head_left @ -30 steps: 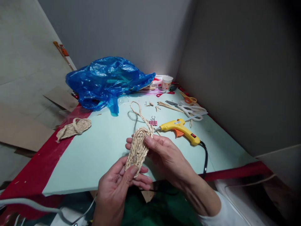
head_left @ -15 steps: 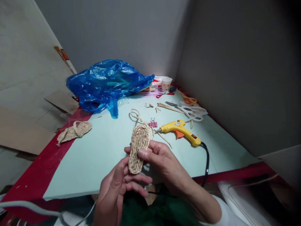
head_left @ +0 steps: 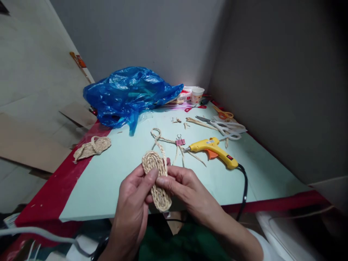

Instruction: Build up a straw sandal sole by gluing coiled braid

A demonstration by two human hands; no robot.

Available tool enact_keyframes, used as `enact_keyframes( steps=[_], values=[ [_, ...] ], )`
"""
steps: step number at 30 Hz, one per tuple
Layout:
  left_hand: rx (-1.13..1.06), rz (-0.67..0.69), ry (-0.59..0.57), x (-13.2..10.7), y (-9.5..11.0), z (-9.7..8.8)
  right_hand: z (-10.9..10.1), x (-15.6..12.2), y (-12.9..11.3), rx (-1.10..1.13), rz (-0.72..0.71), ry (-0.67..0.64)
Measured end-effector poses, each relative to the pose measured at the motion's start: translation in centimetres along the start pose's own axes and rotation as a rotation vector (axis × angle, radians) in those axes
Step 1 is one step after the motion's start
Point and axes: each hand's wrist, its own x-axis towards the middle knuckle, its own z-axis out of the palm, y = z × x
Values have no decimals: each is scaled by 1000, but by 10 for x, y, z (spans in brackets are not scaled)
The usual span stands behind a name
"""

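Observation:
Both my hands hold a small oval sole of braided straw [head_left: 157, 178] above the near edge of the pale green table top [head_left: 114, 177]. My left hand [head_left: 134, 203] grips its left side, thumb pressed on the upper part. My right hand [head_left: 185, 192] pinches its right side with the fingers closed on it. A loose braided tail [head_left: 160, 139] runs from the sole back across the table. A yellow hot glue gun [head_left: 214, 150] with a black cord lies just right of my hands. A pink binder clip [head_left: 179, 140] sits beside its nozzle.
A finished straw sandal [head_left: 92, 148] lies at the left on the red table border. A crumpled blue plastic bag [head_left: 130, 95] fills the back. Scissors [head_left: 225, 127], orange-handled scissors [head_left: 223, 114], straw scraps and a paper cup [head_left: 197, 95] lie at the back right by the grey wall.
The sole has turned in my hands: its rounded end now points up-left and the lower end hangs toward me. My left thumb has moved up onto it. The view has shifted slightly right.

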Motion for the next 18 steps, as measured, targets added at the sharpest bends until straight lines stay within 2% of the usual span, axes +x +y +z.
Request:
enact_keyframes(
  steps=[4, 9, 18],
  values=[
    [-66, -3, 52, 8, 2, 6, 2, -4, 9, 13, -12, -8],
    [-25, -56, 22, 9, 5, 8, 4, -9, 12, -59, -32, 35],
    [17, -70, -14, 4, -4, 4, 5, -9, 14, -214, -112, 93]
  ],
)
